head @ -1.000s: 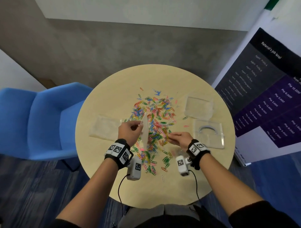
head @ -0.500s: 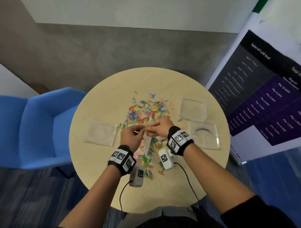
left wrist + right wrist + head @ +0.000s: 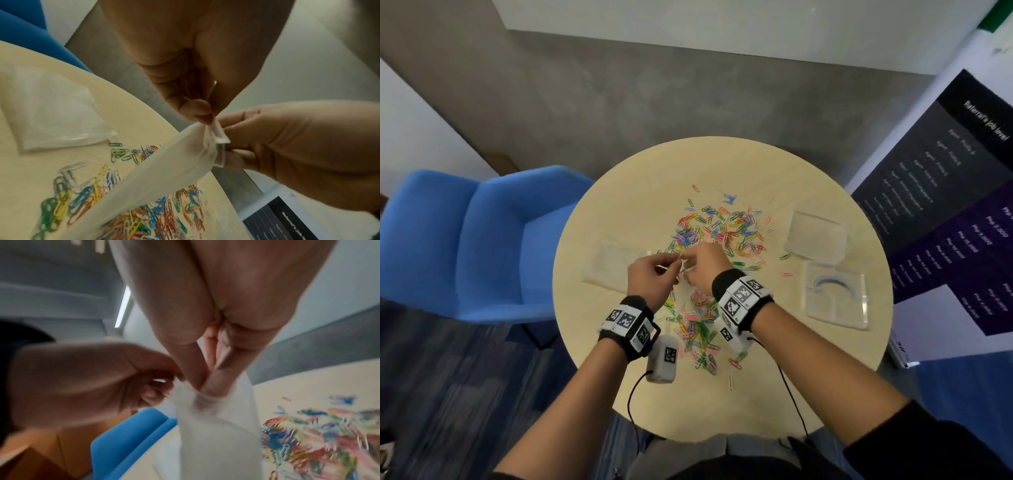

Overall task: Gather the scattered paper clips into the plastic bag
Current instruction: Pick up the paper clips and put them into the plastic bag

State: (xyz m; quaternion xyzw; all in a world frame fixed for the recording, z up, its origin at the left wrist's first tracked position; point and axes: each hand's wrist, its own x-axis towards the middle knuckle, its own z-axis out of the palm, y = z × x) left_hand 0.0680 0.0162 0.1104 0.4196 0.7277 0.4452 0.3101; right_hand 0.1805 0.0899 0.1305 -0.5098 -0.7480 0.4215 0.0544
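Observation:
Colourful paper clips (image 3: pixel 719 233) lie scattered over the middle of a round pale table (image 3: pixel 791 178). My left hand (image 3: pixel 654 277) pinches the top rim of a clear plastic bag (image 3: pixel 686 297), which hangs above the clips. My right hand (image 3: pixel 705 263) meets it from the right. In the left wrist view my left hand (image 3: pixel 197 112) pinches the bag (image 3: pixel 164 175) at its zip strip. In the right wrist view my right hand (image 3: pixel 205 384) has its thumb outside the bag (image 3: pixel 216 426) and a fingertip inside its mouth. Whether it holds any clips is hidden.
Two other flat plastic bags lie on the table, one at the left (image 3: pixel 616 263) and one at the right (image 3: pixel 815 236). A clear plastic case (image 3: pixel 835 294) lies at the right edge. A blue chair (image 3: pixel 482 240) stands left, a dark banner (image 3: pixel 945 205) right.
My right hand has left the clip pile on the table and come up to the bag's mouth beside my left hand. The left hand has kept hold of the bag.

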